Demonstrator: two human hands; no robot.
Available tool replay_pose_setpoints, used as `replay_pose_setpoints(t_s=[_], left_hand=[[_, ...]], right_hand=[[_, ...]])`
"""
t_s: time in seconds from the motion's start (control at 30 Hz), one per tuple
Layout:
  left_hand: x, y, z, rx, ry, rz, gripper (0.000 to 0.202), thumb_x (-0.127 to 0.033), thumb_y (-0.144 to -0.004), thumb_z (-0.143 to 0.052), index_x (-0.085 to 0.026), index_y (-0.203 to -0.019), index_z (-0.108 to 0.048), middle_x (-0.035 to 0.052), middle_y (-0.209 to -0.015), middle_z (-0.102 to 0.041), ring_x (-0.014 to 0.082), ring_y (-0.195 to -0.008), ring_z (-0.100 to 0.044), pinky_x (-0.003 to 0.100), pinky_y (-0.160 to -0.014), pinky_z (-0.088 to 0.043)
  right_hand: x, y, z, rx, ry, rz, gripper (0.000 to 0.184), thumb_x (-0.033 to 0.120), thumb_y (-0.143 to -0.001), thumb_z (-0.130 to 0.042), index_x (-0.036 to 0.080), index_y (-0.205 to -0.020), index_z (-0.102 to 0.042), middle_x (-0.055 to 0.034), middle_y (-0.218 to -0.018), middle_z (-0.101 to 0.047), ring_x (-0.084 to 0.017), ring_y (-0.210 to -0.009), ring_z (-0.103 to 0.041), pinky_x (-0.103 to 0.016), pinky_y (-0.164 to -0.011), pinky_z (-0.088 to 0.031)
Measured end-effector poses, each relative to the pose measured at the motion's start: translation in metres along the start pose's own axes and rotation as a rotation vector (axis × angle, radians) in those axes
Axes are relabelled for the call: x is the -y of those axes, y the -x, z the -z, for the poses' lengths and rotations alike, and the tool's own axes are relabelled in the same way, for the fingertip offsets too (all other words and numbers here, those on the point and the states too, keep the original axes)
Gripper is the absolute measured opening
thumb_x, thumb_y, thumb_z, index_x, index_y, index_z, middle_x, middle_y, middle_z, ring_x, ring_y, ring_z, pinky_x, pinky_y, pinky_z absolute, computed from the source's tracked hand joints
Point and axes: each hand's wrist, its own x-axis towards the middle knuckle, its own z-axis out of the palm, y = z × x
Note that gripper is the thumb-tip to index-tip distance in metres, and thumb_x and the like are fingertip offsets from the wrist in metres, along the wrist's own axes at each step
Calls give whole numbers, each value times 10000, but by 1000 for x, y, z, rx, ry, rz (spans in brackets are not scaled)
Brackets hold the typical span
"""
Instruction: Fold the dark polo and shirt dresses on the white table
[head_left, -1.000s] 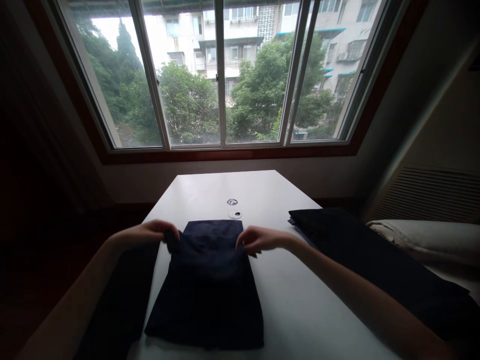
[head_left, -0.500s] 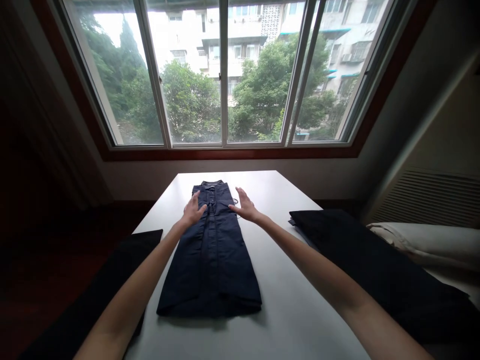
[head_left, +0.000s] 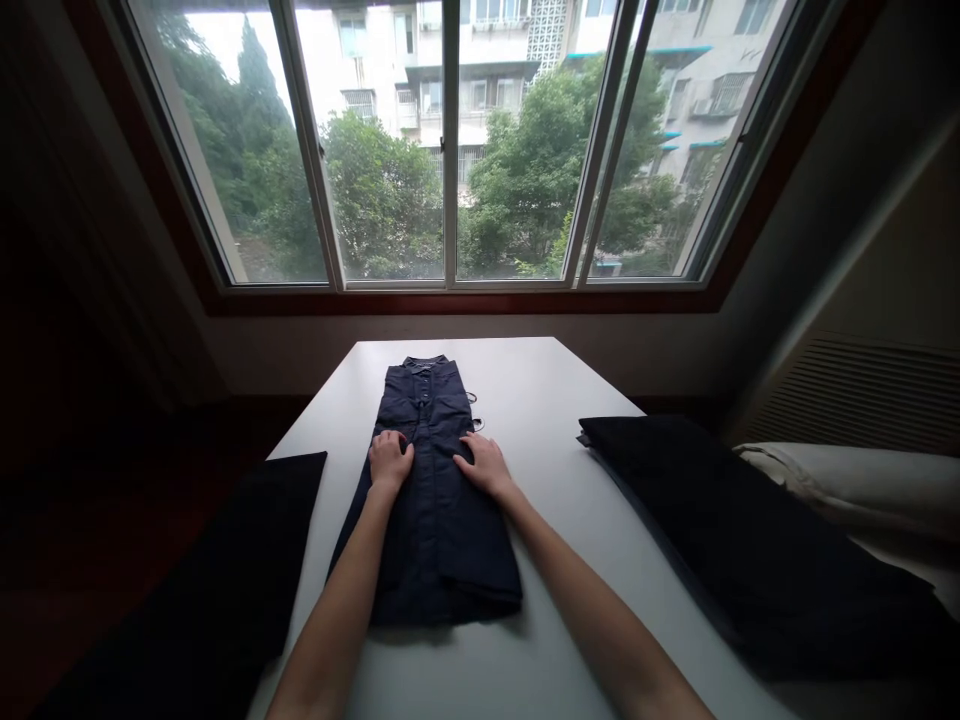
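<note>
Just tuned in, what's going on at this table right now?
A person has a dark blue shirt laid lengthwise on a white table, its sides folded in, collar toward the window. The left hand and right hand both press flat on its middle. A dark cloth pile lies to the right, and another dark cloth hangs off the table's left edge.

- I see what looks like a room in a home, likely a bedroom, several floors up.
- A wide window [head_left: 450,150] with sliding panes in a dark wooden frame looks out onto treetops and pale apartment blocks.
- A white table [head_left: 555,400] stands under it, carrying a folded dark garment [head_left: 431,500] and a dark fabric stack [head_left: 735,530].
- At the right edge lies pale bedding or a pillow [head_left: 862,480], below a slatted vent [head_left: 862,390] in the wall.
</note>
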Motion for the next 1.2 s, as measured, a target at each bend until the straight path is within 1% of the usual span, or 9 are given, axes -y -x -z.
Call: replay_pose_setpoints(t_s=[0.17, 0.27, 0.43, 0.57, 0.7, 0.9, 0.97, 1.07, 1.2], left_hand=[[19, -22, 15, 11, 213, 176, 117, -277, -798, -613, -174, -745, -633, 73, -836, -682, 251, -941, -640, 355, -882, -471], [43, -35, 41, 8, 390, 290, 178, -313, -836, -575, -153, -786, -635, 40, -732, -681, 199, -781, -672, 290, -743, -518], [78, -31, 89, -73, 552, 452, 164, -242, -847, -582, -124, -955, -618, 27, -695, -662, 157, -707, -685, 264, -700, -547], [83, -24, 113, -66, 571, 461, 331, -126, -728, -681, -135, -1050, -605, 58, -826, -697, 177, -738, -698, 289, -688, -567], [86, -24, 137, -89, 495, 423, 405, 18, -568, -671, -152, -935, -650, 87, -953, -698, 228, -869, -696, 320, -749, -564], [105, -18, 179, -211, 278, 365, 306, -37, -613, -636, -177, -885, -660, 74, -914, -706, 253, -889, -687, 336, -766, -551], [104, -13, 193, -197, 142, 350, 294, -68, -647, -640, -182, -916, -668, 79, -934, -709, 253, -890, -684, 318, -747, -540], [86, -8, 211, -58, 45, 332, 286, -152, -697, -660, -187, -980, -671, 80, -970, -704, 249, -916, -673, 287, -726, -526], [43, -12, 211, 82, 135, 85, 288, -323, -796, -620, -194, -1049, -664, 64, -1007, -694, 224, -946, -662, 264, -757, -524]], right_hand=[[-7, -3, 5, -46, -65, 13, 269, 283, -840, -589, 200, -1087, -653, -69, -1206, -657, -203, -1140, -582, -343, -1036, -382], [-7, -3, 6, -61, -90, 28, 251, 265, -831, -589, 199, -1064, -656, -62, -1146, -678, -201, -1082, -607, -339, -998, -411], [-6, -2, 8, -78, -114, 49, 241, 259, -822, -596, 189, -1044, -658, -68, -1119, -684, -209, -1060, -613, -347, -981, -424], [-6, -1, 8, -87, -121, 58, 239, 248, -816, -596, 181, -1036, -661, -76, -1112, -684, -210, -1061, -613, -340, -979, -426], [-5, -1, 9, -86, -118, 60, 240, 253, -813, -598, 191, -1035, -663, -71, -1110, -685, -211, -1056, -615, -341, -972, -433], [-4, -1, 8, -77, -96, 51, 241, 251, -812, -597, 197, -1038, -662, -63, -1111, -685, -209, -1051, -617, -348, -972, -434], [-4, -1, 8, -75, -88, 55, 238, 259, -813, -602, 197, -1035, -661, -66, -1116, -681, -210, -1057, -613, -350, -978, -429], [-4, -1, 7, -77, -76, 67, 244, 280, -813, -614, 190, -1035, -659, -74, -1124, -674, -217, -1073, -602, -355, -993, -415], [-2, 0, 6, -78, -60, 82, 246, 294, -821, -610, 187, -1038, -655, -73, -1108, -669, -216, -1072, -592, -351, -991, -411]])
